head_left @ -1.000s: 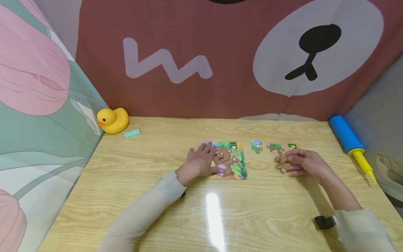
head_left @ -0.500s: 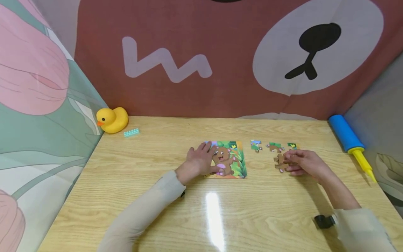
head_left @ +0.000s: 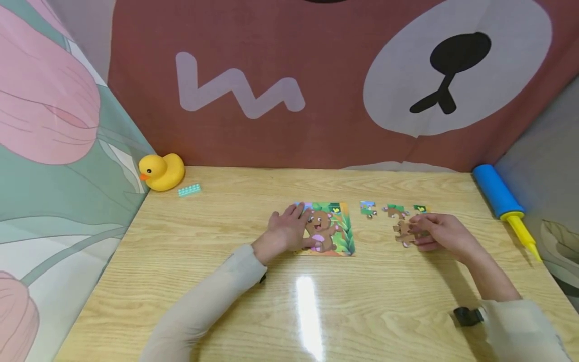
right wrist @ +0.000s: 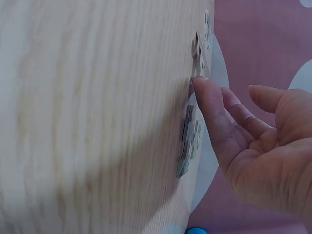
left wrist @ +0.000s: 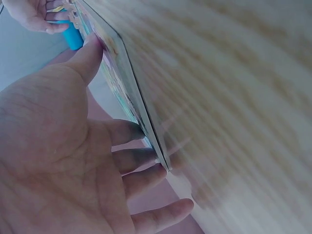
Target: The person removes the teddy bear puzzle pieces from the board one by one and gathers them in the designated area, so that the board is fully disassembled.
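A flat square bear picture puzzle (head_left: 327, 229) lies at the middle of the table. My left hand (head_left: 287, 231) rests on its left part, fingers spread; in the left wrist view the left thumb (left wrist: 90, 56) touches the picture and the fingertips reach its edge. To the right lies a brown bear puzzle piece (head_left: 404, 234), with fingertips of my right hand (head_left: 439, 235) right at it. In the right wrist view the right thumb (right wrist: 265, 97) stands apart from the fingers. Beyond are a blue-green puzzle piece (head_left: 368, 207), a green-brown one (head_left: 395, 210) and a small green-yellow one (head_left: 420, 208).
A yellow rubber duck (head_left: 163, 172) sits at the back left corner, with a mint building brick (head_left: 189, 190) beside it. Along the right edge lies a blue and yellow pump (head_left: 499, 193). A printed cloth (head_left: 271, 141) backs the wooden table (head_left: 217, 311).
The brown puzzle piece has turned slightly and shifted a little left under my right fingertips. My left hand has stayed on the puzzle.
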Demonstrator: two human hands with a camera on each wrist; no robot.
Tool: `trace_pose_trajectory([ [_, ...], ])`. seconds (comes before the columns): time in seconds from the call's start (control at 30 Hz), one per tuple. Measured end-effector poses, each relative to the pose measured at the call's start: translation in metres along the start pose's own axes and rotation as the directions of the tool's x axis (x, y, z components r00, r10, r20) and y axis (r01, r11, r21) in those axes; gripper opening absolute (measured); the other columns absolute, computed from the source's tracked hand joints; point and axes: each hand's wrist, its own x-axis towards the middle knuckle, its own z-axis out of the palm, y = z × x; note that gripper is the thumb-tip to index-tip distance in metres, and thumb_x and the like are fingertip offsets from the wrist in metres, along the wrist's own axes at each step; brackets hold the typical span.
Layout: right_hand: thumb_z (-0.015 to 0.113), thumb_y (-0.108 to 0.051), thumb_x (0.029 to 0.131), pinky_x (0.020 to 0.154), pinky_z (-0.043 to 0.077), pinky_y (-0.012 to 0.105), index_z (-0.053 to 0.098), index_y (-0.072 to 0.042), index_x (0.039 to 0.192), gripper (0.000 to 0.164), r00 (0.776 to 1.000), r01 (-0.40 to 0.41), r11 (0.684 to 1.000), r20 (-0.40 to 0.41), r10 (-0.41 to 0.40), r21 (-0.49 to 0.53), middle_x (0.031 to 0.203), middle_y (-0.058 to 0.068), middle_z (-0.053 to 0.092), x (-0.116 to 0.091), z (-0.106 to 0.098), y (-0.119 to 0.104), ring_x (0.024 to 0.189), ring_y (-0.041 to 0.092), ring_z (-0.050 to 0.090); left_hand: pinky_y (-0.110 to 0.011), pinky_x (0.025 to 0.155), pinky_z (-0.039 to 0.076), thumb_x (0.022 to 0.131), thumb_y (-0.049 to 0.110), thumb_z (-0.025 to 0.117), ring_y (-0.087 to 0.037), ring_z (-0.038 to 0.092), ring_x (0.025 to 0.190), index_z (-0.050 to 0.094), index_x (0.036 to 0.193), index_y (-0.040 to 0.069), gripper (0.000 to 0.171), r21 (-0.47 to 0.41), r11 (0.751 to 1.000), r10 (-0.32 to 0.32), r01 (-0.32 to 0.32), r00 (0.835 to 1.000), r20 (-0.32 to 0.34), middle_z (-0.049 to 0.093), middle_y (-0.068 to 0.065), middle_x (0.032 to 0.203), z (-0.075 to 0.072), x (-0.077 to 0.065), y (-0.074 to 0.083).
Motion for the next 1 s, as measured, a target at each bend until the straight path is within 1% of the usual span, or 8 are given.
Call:
trace_pose_trajectory([
  [0.07,0.039,-0.031,0.111,0.077,0.064,0.039,0.037,0.015,0.147,0.059,1.000,0.000,1.000,-0.003,0.000,0.000,0.140,0.039,0.052,0.000,-0.002,0.001,0.092,0.017,0.076,-0.057,0.122,0.028,0.090,0.077,0.048,-0.022,0.014,0.159,0.013,0.165,0.025,0.097,-0.006,1.000,0.001,-0.001,1.000,-0.003,0.008,0.000,0.173,0.000,0.000,0.001],
  [0.27,0.040,-0.033,0.111,0.077,0.064,0.038,0.036,0.015,0.148,0.061,1.000,0.005,1.000,-0.004,-0.005,0.003,0.143,0.039,0.049,-0.003,-0.006,0.003,0.089,0.014,0.076,-0.057,0.123,0.028,0.091,0.076,0.050,-0.021,0.014,0.159,0.014,0.165,0.026,0.096,-0.019,1.000,0.000,0.000,1.000,-0.006,0.009,0.000,0.173,0.001,0.002,0.002],
  [0.3,0.039,-0.033,0.111,0.078,0.064,0.037,0.036,0.015,0.149,0.061,1.000,0.006,1.000,-0.005,-0.006,-0.004,0.145,0.040,0.047,-0.004,-0.006,0.003,0.090,0.012,0.075,-0.057,0.123,0.028,0.091,0.076,0.049,-0.021,0.013,0.159,0.014,0.165,0.026,0.096,-0.016,1.000,-0.001,0.001,1.000,-0.006,0.008,0.000,0.173,0.001,0.002,0.002],
  [0.43,0.039,-0.031,0.111,0.077,0.064,0.037,0.035,0.014,0.150,0.059,1.000,0.006,1.000,-0.024,-0.006,-0.005,0.143,0.040,0.049,-0.006,-0.007,0.000,0.090,0.014,0.076,-0.057,0.123,0.027,0.092,0.076,0.047,-0.021,0.013,0.160,0.013,0.165,0.025,0.095,-0.005,1.000,-0.002,0.002,1.000,-0.005,0.008,0.000,0.173,0.000,0.001,0.001],
  [0.57,0.037,-0.031,0.111,0.078,0.063,0.038,0.036,0.014,0.149,0.058,1.000,0.023,1.000,-0.011,-0.023,-0.005,0.141,0.040,0.050,-0.005,-0.007,-0.003,0.091,0.015,0.076,-0.058,0.124,0.025,0.091,0.077,0.047,-0.022,0.013,0.159,0.013,0.165,0.025,0.096,-0.012,1.000,0.000,0.000,1.000,-0.003,0.008,0.000,0.173,-0.001,0.000,0.000],
  [0.67,0.036,-0.029,0.112,0.079,0.063,0.037,0.038,0.014,0.148,0.056,0.999,0.045,0.999,-0.005,-0.045,0.000,0.139,0.040,0.051,-0.003,-0.005,-0.008,0.092,0.013,0.075,-0.059,0.124,0.025,0.091,0.077,0.049,-0.022,0.015,0.159,0.015,0.165,0.024,0.097,-0.031,1.000,0.006,-0.006,1.000,-0.014,0.010,0.000,0.173,0.000,0.000,-0.002],
  [0.83,0.038,-0.029,0.111,0.080,0.063,0.034,0.044,0.013,0.145,0.053,0.997,0.081,0.997,-0.002,-0.081,0.001,0.134,0.034,0.057,0.003,0.006,-0.019,0.092,0.007,0.072,-0.059,0.124,0.024,0.090,0.077,0.051,-0.023,0.017,0.159,0.017,0.164,0.023,0.098,-0.060,0.998,0.012,-0.013,1.000,-0.028,0.011,0.000,0.172,0.001,0.001,-0.003],
  [1.0,0.041,-0.031,0.111,0.080,0.062,0.032,0.048,0.011,0.142,0.053,0.995,0.101,0.995,0.015,-0.101,0.005,0.132,0.032,0.060,0.008,0.017,-0.031,0.093,0.009,0.070,-0.060,0.123,0.025,0.091,0.075,0.052,-0.024,0.018,0.158,0.019,0.164,0.025,0.095,-0.082,0.996,0.021,-0.024,0.999,-0.046,0.013,-0.001,0.172,0.002,0.001,-0.004],
])
